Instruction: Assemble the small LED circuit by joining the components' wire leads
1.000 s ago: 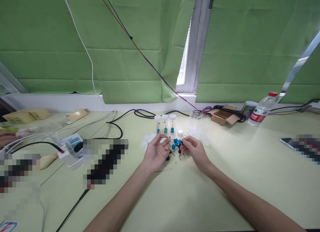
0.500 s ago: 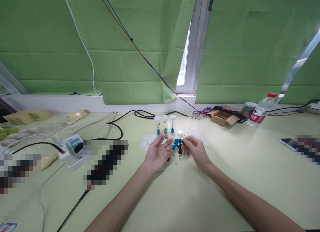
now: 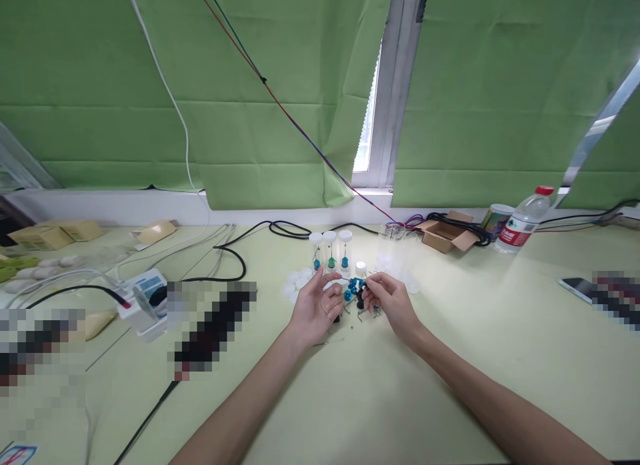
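Note:
My left hand point(image 3: 314, 310) is closed, thumb and fingertips together on a thin metal rod point(image 3: 345, 279) that points to the right. Opposite it, my right hand point(image 3: 393, 301) pinches a small dark piece point(image 3: 366, 286); its exact kind is too small to make out. Between and below the hands lies a pile of small blue parts point(image 3: 349, 295), with black parts point(image 3: 360, 301) and bent metal pins point(image 3: 360, 316) among them. Just behind stand three clear vials with white caps point(image 3: 345, 235), holding blue and green pieces on thin rods.
White round caps point(image 3: 295, 286) lie left of the vials, and a single white cap point(image 3: 361, 268) stands to their right. Farther back are a black cable point(image 3: 290, 229), an open cardboard box point(image 3: 447, 235) and a water bottle point(image 3: 523, 225). A power strip point(image 3: 145, 305) sits left; a phone point(image 3: 575, 289) lies right.
The fingers of my left hand have curled in more, and the thin rod's tip has shifted slightly to the right. My right hand stays almost still.

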Tool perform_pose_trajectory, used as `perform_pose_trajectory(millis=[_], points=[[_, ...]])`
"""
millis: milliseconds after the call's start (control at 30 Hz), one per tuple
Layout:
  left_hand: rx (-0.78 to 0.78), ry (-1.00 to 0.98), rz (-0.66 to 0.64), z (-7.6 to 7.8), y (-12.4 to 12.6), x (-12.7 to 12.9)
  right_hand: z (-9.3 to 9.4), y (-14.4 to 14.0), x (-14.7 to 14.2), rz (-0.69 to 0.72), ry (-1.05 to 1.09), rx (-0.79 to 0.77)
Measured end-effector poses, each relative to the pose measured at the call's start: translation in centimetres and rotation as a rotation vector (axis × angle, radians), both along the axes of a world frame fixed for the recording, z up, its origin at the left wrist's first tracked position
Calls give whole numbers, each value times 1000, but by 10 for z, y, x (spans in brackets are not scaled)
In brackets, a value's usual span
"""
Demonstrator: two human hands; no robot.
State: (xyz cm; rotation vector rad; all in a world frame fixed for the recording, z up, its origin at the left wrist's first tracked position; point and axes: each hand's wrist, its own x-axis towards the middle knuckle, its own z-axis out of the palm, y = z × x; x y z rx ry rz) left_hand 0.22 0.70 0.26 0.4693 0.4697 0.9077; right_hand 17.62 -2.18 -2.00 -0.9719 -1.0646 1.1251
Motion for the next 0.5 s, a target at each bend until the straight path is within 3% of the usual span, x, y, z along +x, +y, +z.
perform_pose_trajectory(millis=[500], points=[[-50, 37, 136, 1, 2, 3, 1, -1, 1, 8, -3, 1]])
